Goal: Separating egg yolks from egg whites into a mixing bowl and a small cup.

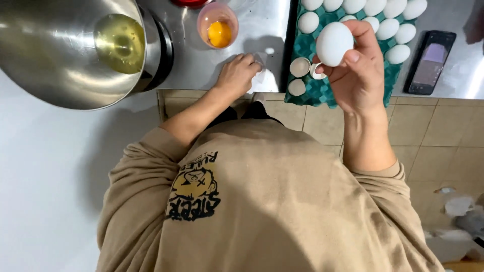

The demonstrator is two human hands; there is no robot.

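My right hand (pixel 355 75) is raised over the near end of a green egg tray (pixel 315 90) and holds a whole white egg (pixel 334 44) in its fingertips. My left hand (pixel 237 74) rests on the steel counter (pixel 262 25), fingers curled onto a white piece of paper (pixel 264 81). The tray holds several white eggs (pixel 388 27) and a few empty half shells (pixel 300 67) at its near end. A small pink cup (pixel 217 15) with a yolk (pixel 220 34) stands beyond my left hand. A large steel bowl (pixel 50 60) at the left contains clear egg white (pixel 120 43).
A dark phone (pixel 431 63) lies on the counter to the right of the tray. A white surface (pixel 45 176) fills the left side. Beige floor tiles (pixel 443 141) show below the counter edge, with crumpled white scraps (pixel 459 216) at the lower right.
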